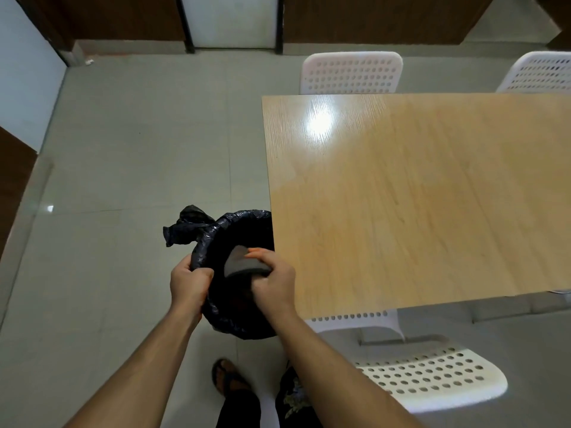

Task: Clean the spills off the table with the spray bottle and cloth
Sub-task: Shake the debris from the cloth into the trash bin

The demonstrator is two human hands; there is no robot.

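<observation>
Left hand: the left hand (189,281) grips the near left rim of the bin, with its fingers curled round the black bag there.
Right hand: the right hand (272,281) holds a grey cloth (239,263) over the open bin, fingers curled round it.
Cloth: it looks like a folded grey pad with a bit of orange at its top edge. It sits above the dark inside of the bin, just beside the table edge.
Bin: the bin (234,327) stands on the floor at the near left corner of the table. A black bag (185,225) lines it, and a knotted bit of the bag sticks out on the far left side.
Table: the wooden table (417,196) is light brown with a bright shine near its far left corner.
Chairs: one white chair with holes (352,72) is at the far side, another (543,72) is at the far right, and one (429,375) is at the near side.
Floor: pale tiles (139,149).
Foot: a foot in a sandal (227,376) stands on the tiles below the bin.
</observation>
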